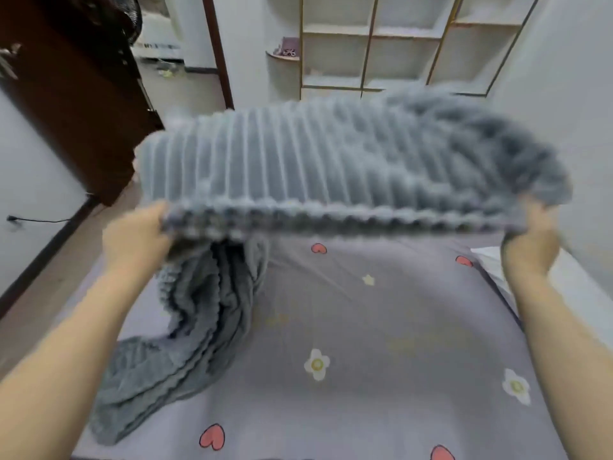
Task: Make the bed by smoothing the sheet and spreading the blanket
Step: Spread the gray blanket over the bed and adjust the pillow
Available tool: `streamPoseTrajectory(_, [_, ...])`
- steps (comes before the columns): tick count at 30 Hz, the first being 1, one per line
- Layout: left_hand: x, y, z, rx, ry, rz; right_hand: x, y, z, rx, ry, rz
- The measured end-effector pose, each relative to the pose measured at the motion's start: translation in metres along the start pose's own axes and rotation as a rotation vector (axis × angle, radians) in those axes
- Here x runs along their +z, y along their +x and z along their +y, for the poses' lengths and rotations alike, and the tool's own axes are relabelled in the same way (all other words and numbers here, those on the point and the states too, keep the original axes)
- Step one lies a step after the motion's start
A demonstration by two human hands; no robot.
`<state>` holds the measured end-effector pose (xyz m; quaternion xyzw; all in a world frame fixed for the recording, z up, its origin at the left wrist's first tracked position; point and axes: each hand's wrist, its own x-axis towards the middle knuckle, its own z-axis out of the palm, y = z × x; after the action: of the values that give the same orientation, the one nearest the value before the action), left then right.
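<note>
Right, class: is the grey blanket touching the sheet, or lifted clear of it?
Touching. In the head view, the blanket is raised, but its left end hangs down and lies bunched on the sheet.

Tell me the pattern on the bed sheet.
Lilac-grey sheet with pink hearts and white flowers, seen in the head view.

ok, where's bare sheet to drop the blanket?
Bare: sheet from centre to right, between the hanging tail of the blanket and the right forearm. Crowded: left side, where that tail lies heaped. The left hand and right hand grip the raised edge.
</note>
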<state>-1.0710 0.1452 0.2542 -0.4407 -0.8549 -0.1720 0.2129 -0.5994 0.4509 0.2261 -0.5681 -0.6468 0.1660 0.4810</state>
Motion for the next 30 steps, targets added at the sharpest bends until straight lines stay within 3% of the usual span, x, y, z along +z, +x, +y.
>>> streamPoseTrajectory(2, [0.022,-0.079,-0.019,-0.042,0.051,-0.326,-0.005,-0.049,0.044,0.105,-0.525,-0.404])
streamPoseTrajectory(4, [0.051,-0.147,-0.043,-0.129,0.117,-0.65,-0.015,-0.129,0.097,0.23,-0.705,-0.715])
streamPoseTrajectory(5, [0.059,-0.173,-0.051,-0.151,0.153,-0.759,-0.018,-0.159,0.112,0.256,-0.707,-0.774])
streamPoseTrajectory(9, [0.075,-0.243,-0.067,-0.311,0.26,-1.187,-0.012,-0.218,0.122,0.46,-0.611,-0.804])
streamPoseTrajectory(11, [0.068,-0.241,-0.06,-0.357,0.31,-1.367,0.002,-0.227,0.1,0.45,-0.516,-0.751])
streamPoseTrajectory(13, [0.063,-0.24,-0.044,-0.411,0.183,-1.549,0.022,-0.23,0.064,0.33,-0.38,-0.718])
streamPoseTrajectory(14, [0.066,-0.242,-0.035,-0.425,0.007,-1.561,0.034,-0.233,0.043,0.215,-0.32,-0.748])
streamPoseTrajectory(17, [0.06,-0.235,0.016,-0.38,-0.622,-1.351,0.07,-0.257,-0.025,-0.206,-0.317,-0.944])
streamPoseTrajectory(20, [0.052,-0.222,0.073,-0.211,-0.872,-1.172,0.098,-0.286,-0.086,-0.461,-0.074,-0.974])
streamPoseTrajectory(22, [0.045,-0.212,0.085,-0.239,-0.855,-0.966,0.112,-0.299,-0.117,-0.462,0.2,-1.04])
streamPoseTrajectory(24, [0.031,-0.2,0.08,-0.434,-0.873,-0.724,0.123,-0.297,-0.128,-0.375,0.359,-1.137])
streamPoseTrajectory(27, [-0.01,-0.187,0.056,-0.725,-1.279,-0.528,0.137,-0.29,-0.114,-0.473,0.155,-1.166])
streamPoseTrajectory(30, [-0.063,-0.183,0.038,-0.595,-1.466,-0.534,0.152,-0.294,-0.091,-0.492,-0.14,-1.323])
